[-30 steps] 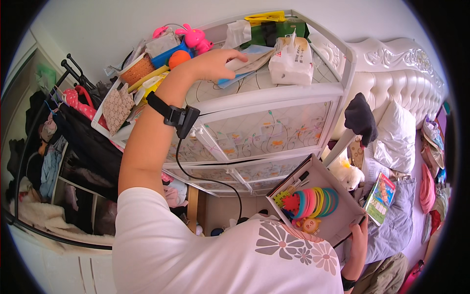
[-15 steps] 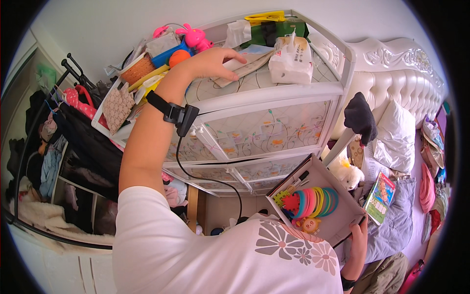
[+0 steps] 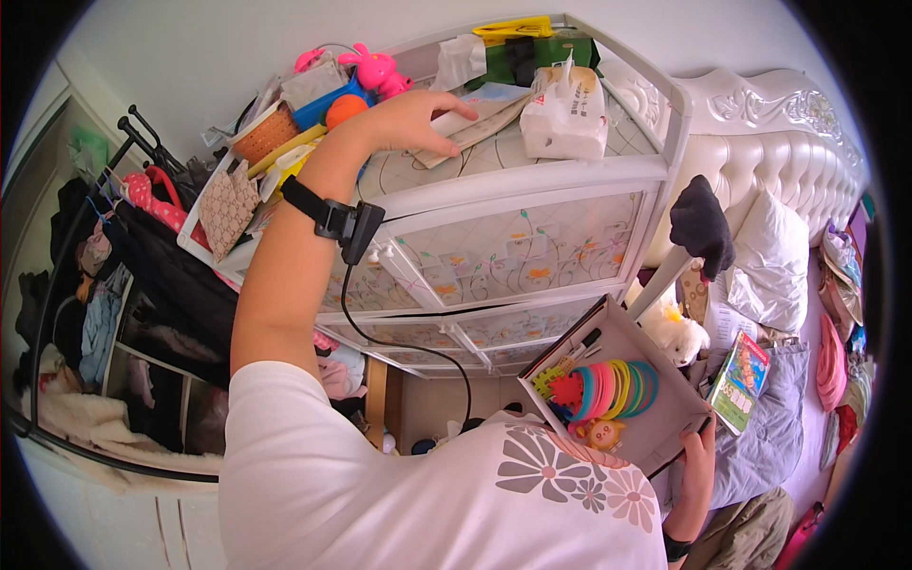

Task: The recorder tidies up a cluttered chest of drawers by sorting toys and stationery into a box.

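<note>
Up in the upper middle of the frame, here's the left hand point(image 3: 408, 122), arched over the papers point(image 3: 494, 122) on top of the white cabinet point(image 3: 541, 179), thumb and fingers parted; whether the fingertips press on the sheets, I can't tell. Over at lower right, the right hand point(image 3: 698, 454) is clamped on the edge of the open box point(image 3: 671, 404), the coloured rings point(image 3: 617, 389) and an orange toy point(image 3: 601, 434) inside. So that's 2 hands well apart, and I'd call this step handling the papers, just beside the tissue pack point(image 3: 567, 119). Picking them up from here would call for a pinch on the sheets, clear of the pack, with the box held steady.
</note>
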Available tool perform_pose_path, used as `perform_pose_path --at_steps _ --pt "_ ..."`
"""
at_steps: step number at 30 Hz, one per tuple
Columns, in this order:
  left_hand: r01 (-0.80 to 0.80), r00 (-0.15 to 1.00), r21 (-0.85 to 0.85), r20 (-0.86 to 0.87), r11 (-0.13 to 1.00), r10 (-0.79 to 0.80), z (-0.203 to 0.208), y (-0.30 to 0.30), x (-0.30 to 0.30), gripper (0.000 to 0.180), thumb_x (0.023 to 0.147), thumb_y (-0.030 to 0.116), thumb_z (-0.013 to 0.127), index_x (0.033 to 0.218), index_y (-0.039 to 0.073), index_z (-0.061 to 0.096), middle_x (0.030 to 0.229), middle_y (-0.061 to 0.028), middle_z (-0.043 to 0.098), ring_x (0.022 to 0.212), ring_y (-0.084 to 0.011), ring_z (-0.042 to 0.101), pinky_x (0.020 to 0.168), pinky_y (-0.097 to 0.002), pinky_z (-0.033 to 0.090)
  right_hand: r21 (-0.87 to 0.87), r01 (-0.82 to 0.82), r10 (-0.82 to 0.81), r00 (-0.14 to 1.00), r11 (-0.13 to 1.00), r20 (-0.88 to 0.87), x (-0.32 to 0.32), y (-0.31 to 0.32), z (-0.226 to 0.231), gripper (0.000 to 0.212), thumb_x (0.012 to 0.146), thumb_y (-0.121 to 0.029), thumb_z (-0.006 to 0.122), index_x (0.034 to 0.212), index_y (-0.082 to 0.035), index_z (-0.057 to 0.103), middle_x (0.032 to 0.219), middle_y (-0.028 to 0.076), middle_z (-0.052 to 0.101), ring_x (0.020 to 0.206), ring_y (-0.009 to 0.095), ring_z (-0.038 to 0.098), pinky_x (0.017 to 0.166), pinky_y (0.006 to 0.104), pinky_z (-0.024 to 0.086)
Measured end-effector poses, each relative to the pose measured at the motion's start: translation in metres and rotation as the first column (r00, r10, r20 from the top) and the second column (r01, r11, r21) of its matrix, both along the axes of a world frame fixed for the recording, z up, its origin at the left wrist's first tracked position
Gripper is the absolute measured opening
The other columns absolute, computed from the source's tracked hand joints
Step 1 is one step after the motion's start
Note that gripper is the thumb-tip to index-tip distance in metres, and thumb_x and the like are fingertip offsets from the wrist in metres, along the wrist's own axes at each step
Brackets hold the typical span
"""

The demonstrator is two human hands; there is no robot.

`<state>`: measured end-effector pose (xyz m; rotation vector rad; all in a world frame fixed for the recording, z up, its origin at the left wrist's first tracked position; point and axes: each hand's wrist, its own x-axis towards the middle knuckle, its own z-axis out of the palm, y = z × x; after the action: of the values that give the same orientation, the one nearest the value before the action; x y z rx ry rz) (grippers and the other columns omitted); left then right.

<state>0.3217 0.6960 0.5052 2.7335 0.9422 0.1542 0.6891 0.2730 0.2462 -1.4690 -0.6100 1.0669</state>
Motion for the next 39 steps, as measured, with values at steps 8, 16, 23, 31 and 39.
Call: perform_pose_path --at_steps 8,16,23,31,39 --pt "-0.009 0.997 0.023 0.08 1.0 0.007 -0.003 0.006 -0.002 0.034 0.075 0.022 0.071 0.107 0.01 0.068 0.106 -0.006 0.066 0.101 -0.0224 0.059 0.091 -0.0331 0.045 0.02 -0.004 0.004 1.0 1.0 0.013 0.001 0.004 0.001 0.061 0.074 -0.007 0.046 0.135 0.0 0.038 0.117 0.009 0.051 0.105 0.018 0.046 0.095 0.0248 0.035" --pt "-0.144 0.972 0.581 0.235 0.801 0.004 0.036 -0.002 0.005 0.014 0.082 0.017 0.061 0.084 0.004 0.068 0.083 -0.0122 0.067 0.082 -0.0296 0.063 0.072 -0.0387 0.05 0.009 -0.02 0.02 0.998 1.0 0.065 0.005 0.006 0.0 0.06 0.075 -0.007 0.045 0.134 0.0 0.04 0.117 0.009 0.051 0.106 0.017 0.046 0.096 0.0255 0.035" --pt "-0.208 0.974 0.725 0.215 0.657 0.072 0.07 -0.029 0.012 0.014 0.084 0.017 0.063 0.087 0.004 0.066 0.087 -0.011 0.065 0.085 -0.0281 0.061 0.077 -0.0361 0.048 -0.038 -0.015 0.019 0.995 0.999 0.102 0.011 0.008 0.0 0.059 0.075 -0.008 0.046 0.133 -0.002 0.041 0.115 0.007 0.052 0.101 0.015 0.048 0.088 0.024 0.039" --pt "-0.074 0.933 0.301 0.358 0.951 -0.041 0.04 -0.062 0.019 0.029 0.082 0.019 0.069 0.106 0.005 0.062 0.097 -0.0065 0.065 0.091 -0.0209 0.063 0.082 -0.0351 0.049 -0.096 -0.031 0.039 0.996 0.995 0.083 0.002 0.018 0.016 0.058 0.076 -0.008 0.045 0.133 -0.003 0.041 0.112 0.006 0.053 0.094 0.014 0.049 0.076 0.0225 0.043" --pt "0.097 0.994 0.424 0.004 0.9 -0.109 -0.03 -0.095 0.004 0.059 0.078 0.033 0.073 0.128 0.007 0.053 0.122 -0.015 0.058 0.112 -0.0319 0.056 0.095 -0.0405 0.046 -0.073 -0.044 0.05 0.995 0.996 0.09 0.003 0.019 0.01 0.058 0.076 -0.007 0.045 0.133 -0.002 0.041 0.115 0.008 0.051 0.102 0.017 0.048 0.091 0.0255 0.039"
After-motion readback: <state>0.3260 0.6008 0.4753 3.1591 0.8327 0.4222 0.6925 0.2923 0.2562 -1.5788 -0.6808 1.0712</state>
